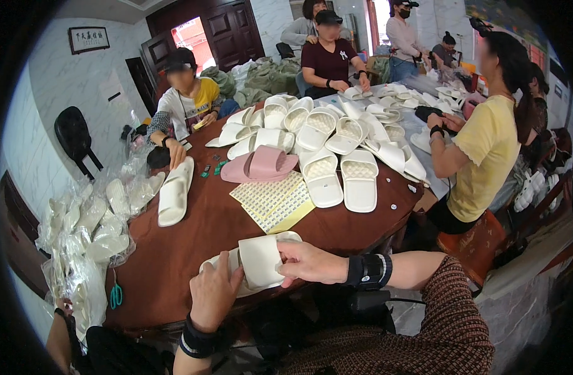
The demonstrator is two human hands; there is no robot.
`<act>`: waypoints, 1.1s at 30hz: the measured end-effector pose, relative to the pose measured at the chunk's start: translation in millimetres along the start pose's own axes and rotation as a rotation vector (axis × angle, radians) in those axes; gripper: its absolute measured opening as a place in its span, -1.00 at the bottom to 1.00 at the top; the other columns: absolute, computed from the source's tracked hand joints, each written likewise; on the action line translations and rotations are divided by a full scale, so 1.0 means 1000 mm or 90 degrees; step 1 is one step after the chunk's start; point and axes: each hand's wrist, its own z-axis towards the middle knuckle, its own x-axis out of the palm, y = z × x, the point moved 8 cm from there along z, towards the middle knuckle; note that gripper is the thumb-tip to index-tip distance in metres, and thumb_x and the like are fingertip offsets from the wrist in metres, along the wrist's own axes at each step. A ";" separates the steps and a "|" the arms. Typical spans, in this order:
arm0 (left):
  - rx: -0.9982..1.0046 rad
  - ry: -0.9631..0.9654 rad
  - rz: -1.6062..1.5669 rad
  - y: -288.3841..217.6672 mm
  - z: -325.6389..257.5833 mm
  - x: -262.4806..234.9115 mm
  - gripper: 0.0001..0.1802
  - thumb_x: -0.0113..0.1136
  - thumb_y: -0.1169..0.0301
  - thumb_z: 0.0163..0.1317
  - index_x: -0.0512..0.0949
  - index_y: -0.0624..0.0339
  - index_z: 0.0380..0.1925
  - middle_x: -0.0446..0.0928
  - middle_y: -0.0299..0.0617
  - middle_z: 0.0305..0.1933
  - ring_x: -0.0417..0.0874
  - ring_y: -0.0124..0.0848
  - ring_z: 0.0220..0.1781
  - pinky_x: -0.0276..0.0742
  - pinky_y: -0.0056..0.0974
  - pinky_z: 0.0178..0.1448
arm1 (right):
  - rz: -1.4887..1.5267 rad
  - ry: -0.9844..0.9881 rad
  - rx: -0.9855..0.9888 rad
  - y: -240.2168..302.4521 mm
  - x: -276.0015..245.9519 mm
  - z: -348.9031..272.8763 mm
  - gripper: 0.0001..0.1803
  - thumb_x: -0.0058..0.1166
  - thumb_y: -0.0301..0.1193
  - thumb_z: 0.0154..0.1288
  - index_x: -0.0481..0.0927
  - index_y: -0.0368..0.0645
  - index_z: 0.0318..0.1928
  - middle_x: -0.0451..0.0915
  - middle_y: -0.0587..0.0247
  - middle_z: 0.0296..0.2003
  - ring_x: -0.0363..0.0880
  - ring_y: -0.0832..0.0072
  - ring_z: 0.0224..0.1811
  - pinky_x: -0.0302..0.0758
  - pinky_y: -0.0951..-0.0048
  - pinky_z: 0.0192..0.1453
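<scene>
A white slide slipper (259, 261) lies at the near edge of the brown-covered table, with its wide strap facing up. My right hand (311, 264) grips the strap from the right, its thumb and fingers closed on the edge. From the left, my left hand (214, 289) holds the slipper's other end, thumb beside the strap. Just beyond are yellow sticker sheets (280, 209) with rows of small labels. A pink slipper (261, 165) rests across their far edge.
White slippers (318, 128) are heaped mid-table. At left, a co-worker's hand (175, 153) touches another white slipper (176, 194). Bagged slippers (89, 228) crowd the left edge near teal scissors (116, 295). A person in yellow (486, 150) works at the right.
</scene>
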 end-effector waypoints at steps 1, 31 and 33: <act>0.000 -0.002 0.001 0.001 -0.001 0.000 -0.52 0.18 0.09 0.19 0.45 0.16 0.00 0.54 0.08 -0.42 0.63 -0.02 -0.41 0.55 -0.06 -0.41 | 0.000 0.004 0.002 0.001 0.000 0.000 -0.54 -0.11 -0.53 0.26 0.30 -0.36 0.19 0.47 0.10 -0.12 0.53 0.47 -0.21 0.62 0.49 -0.21; 0.023 -0.048 -0.281 0.002 -0.012 -0.019 -0.69 0.27 0.30 0.14 0.55 0.16 -0.13 0.55 -0.01 -0.37 0.59 -0.14 -0.53 0.53 -0.15 -0.43 | 0.148 -0.007 0.022 0.006 -0.014 -0.021 -0.67 -0.06 -0.44 0.37 0.42 -0.29 0.11 0.50 0.27 -0.13 0.52 0.61 -0.19 0.61 0.52 -0.19; 0.047 -0.073 -0.307 -0.002 -0.009 -0.027 -0.71 0.28 0.39 0.11 0.56 0.20 -0.14 0.53 -0.05 -0.39 0.59 -0.19 -0.53 0.51 -0.21 -0.45 | 0.171 -0.016 0.025 0.006 -0.017 -0.026 -0.65 -0.06 -0.44 0.39 0.40 -0.29 0.13 0.50 0.26 -0.10 0.52 0.60 -0.18 0.61 0.51 -0.19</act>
